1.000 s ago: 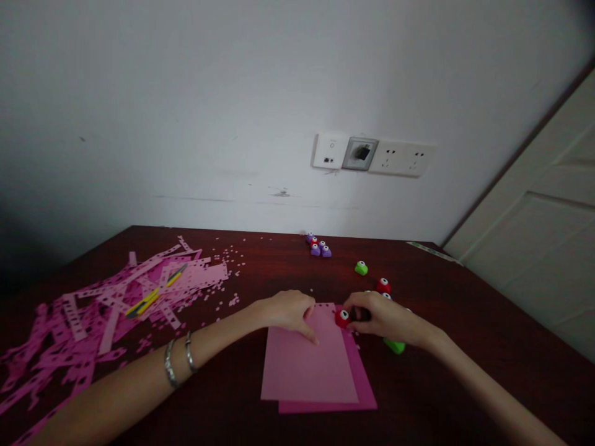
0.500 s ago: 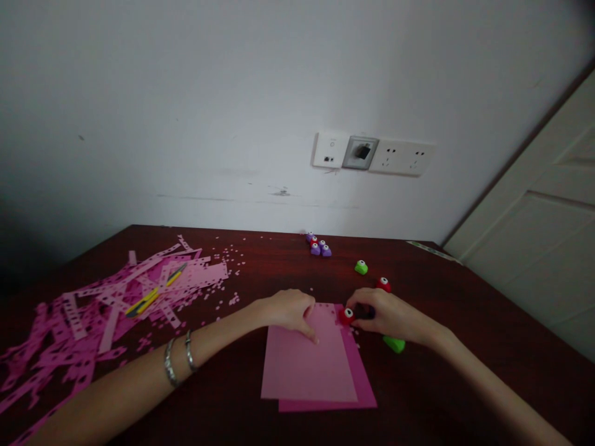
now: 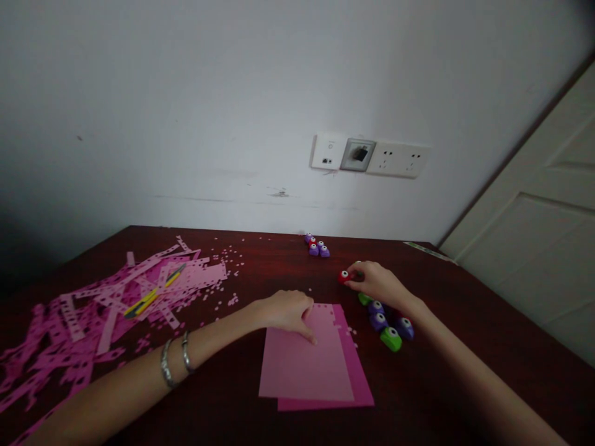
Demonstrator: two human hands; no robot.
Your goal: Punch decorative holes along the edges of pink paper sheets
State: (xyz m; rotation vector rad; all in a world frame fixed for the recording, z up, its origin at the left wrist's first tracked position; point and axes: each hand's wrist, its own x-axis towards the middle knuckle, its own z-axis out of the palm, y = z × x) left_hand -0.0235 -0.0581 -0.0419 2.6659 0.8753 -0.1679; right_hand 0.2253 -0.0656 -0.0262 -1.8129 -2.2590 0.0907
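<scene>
Two overlapping pink paper sheets lie on the table, a pale pink sheet (image 3: 307,365) over a darker pink sheet (image 3: 357,365). My left hand (image 3: 290,314) grips the pale sheet at its upper left, thumb across it and fingers curled, their tips hidden. My right hand (image 3: 372,282) pinches a small red craft punch (image 3: 343,277) beyond the sheets' upper right corner. Below that hand stand other punches: a purple punch (image 3: 379,321), a green punch (image 3: 391,339) and another purple punch (image 3: 405,328). Tiny punched bits lie along the sheets' right edge.
On the left spreads a heap of punched pink strips (image 3: 111,297), with a yellow utility knife (image 3: 149,301) on top. Several more punches (image 3: 314,249) cluster near the wall. Wall sockets (image 3: 397,159) sit above the dark red table (image 3: 269,260). A white door (image 3: 543,248) is at right.
My right hand has moved up and away from the sheets' corner with the red punch, uncovering several purple and green punches. My left hand stays on the paper.
</scene>
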